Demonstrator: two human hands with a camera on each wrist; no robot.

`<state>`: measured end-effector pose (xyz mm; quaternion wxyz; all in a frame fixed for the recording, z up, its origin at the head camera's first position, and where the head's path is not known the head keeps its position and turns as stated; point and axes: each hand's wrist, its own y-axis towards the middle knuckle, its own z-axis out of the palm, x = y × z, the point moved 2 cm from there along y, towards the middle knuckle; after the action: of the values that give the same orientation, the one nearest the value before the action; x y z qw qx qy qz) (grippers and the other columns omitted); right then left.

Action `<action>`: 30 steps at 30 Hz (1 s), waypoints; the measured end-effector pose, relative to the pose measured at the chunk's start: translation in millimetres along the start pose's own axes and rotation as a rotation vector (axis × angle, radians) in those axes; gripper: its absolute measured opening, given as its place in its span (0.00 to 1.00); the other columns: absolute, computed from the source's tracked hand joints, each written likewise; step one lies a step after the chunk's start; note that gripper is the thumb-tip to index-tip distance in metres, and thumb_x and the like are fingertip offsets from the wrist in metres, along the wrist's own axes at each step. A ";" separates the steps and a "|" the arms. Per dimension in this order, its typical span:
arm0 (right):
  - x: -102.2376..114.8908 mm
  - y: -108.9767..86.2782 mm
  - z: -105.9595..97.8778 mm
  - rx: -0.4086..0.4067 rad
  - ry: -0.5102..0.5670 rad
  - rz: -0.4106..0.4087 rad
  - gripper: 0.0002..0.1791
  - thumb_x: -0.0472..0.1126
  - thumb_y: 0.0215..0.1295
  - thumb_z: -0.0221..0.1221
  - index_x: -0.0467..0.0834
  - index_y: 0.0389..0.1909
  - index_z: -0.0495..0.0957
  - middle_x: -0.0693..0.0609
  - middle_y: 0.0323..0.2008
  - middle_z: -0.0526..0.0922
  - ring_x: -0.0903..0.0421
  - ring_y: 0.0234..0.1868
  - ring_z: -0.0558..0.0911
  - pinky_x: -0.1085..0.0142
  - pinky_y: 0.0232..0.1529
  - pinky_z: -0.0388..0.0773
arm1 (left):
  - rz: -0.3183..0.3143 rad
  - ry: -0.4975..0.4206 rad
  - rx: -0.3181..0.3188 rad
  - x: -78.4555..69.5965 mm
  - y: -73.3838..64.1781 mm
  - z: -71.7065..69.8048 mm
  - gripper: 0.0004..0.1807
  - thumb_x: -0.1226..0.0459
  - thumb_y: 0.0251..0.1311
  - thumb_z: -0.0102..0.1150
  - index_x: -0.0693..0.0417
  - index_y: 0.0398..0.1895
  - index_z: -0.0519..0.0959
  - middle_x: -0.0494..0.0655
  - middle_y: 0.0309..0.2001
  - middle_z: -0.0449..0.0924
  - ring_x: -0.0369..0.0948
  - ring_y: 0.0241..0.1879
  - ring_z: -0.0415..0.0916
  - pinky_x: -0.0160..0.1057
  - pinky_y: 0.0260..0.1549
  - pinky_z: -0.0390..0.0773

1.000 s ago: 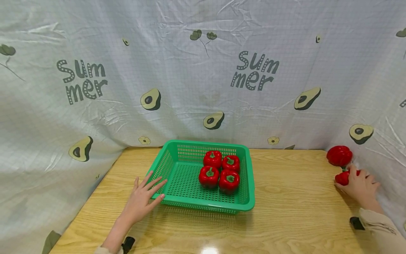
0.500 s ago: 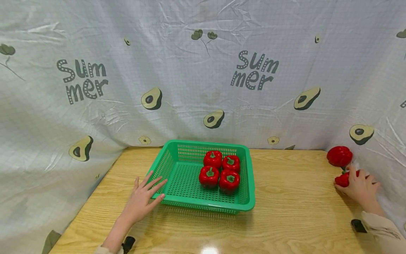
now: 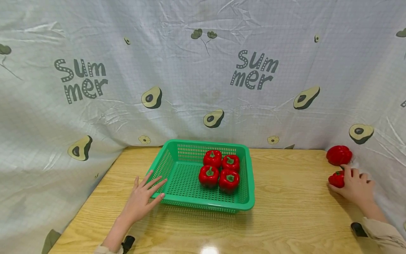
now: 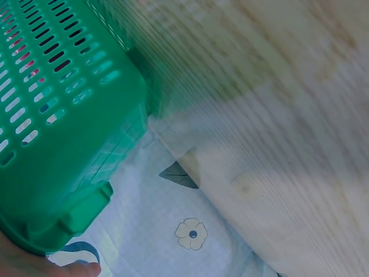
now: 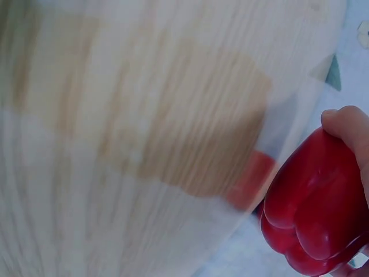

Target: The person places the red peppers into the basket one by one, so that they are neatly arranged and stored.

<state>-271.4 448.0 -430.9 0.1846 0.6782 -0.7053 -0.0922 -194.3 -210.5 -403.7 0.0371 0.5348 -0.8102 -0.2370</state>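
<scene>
At the right of the table my right hand (image 3: pixel 357 188) grips a red bell pepper (image 3: pixel 337 179), its green stem showing. The right wrist view has this bell pepper (image 5: pixel 323 202) large, with the thumb over its top. Just behind it lies another red pepper (image 3: pixel 339 155). My left hand (image 3: pixel 142 201) spreads its fingers over the left front corner of a green plastic basket (image 3: pixel 203 201). Several red bell peppers (image 3: pixel 209 176) stand stem up in the basket's right half. In the left wrist view fingertips (image 4: pixel 75 270) appear under the basket's rim (image 4: pixel 86 210).
The wooden table (image 3: pixel 285 197) carries the basket near its middle. A pale printed cloth (image 3: pixel 190 70) hangs behind the table and along both sides. The right hand works close to the cloth on the right.
My right hand has drawn the gripped bell pepper slightly left, away from the right-hand cloth. The left hand and the basket stay where they were.
</scene>
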 end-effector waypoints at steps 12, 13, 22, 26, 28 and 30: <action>34.1 5.9 0.8 -0.013 0.060 -0.103 0.43 0.51 0.37 0.69 0.33 0.50 0.58 0.29 0.41 0.62 0.26 0.38 0.60 0.38 0.29 0.57 | -0.029 -0.040 0.055 -4.5 1.4 -5.3 0.27 0.52 0.53 0.57 0.41 0.59 0.69 0.50 0.61 0.68 0.57 0.66 0.51 0.68 0.57 0.45; 38.3 6.8 -0.3 -0.018 0.064 -0.115 0.43 0.50 0.36 0.69 0.33 0.50 0.58 0.29 0.42 0.63 0.26 0.39 0.60 0.38 0.29 0.57 | -0.020 -0.044 0.051 -5.3 2.3 -6.6 0.27 0.53 0.53 0.57 0.41 0.59 0.69 0.51 0.60 0.68 0.58 0.65 0.52 0.68 0.58 0.46; 71.6 10.6 -11.9 -0.135 0.069 -0.233 0.43 0.44 0.28 0.72 0.36 0.49 0.62 0.30 0.42 0.66 0.29 0.40 0.61 0.37 0.28 0.61 | 0.035 -0.054 0.069 -10.8 10.5 -13.2 0.27 0.52 0.56 0.54 0.44 0.61 0.67 0.51 0.63 0.64 0.57 0.65 0.54 0.62 0.60 0.51; 85.2 9.8 -16.7 -0.156 0.091 -0.265 0.43 0.44 0.27 0.73 0.37 0.49 0.64 0.32 0.42 0.67 0.31 0.40 0.62 0.38 0.30 0.60 | 0.059 -0.043 0.058 -10.9 12.6 -11.2 0.26 0.52 0.58 0.52 0.45 0.61 0.67 0.52 0.63 0.64 0.58 0.64 0.55 0.62 0.59 0.53; 91.6 9.1 -18.1 -0.170 0.089 -0.282 0.43 0.45 0.27 0.73 0.37 0.49 0.65 0.33 0.41 0.68 0.32 0.39 0.62 0.39 0.31 0.61 | 0.053 -0.036 0.053 -10.6 13.4 -9.5 0.26 0.52 0.58 0.52 0.44 0.60 0.68 0.52 0.63 0.63 0.58 0.64 0.54 0.62 0.59 0.53; 98.0 8.6 -19.0 -0.173 0.098 -0.295 0.43 0.46 0.27 0.73 0.37 0.49 0.65 0.34 0.41 0.68 0.33 0.39 0.62 0.40 0.32 0.61 | 0.040 -0.022 0.049 -10.1 14.2 -7.6 0.26 0.52 0.57 0.52 0.44 0.60 0.68 0.53 0.63 0.63 0.58 0.65 0.53 0.62 0.60 0.52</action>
<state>-273.1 353.8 -397.0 0.2609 0.7597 -0.5776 -0.1453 -199.6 -199.7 -389.0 0.0195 0.5167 -0.8266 -0.2221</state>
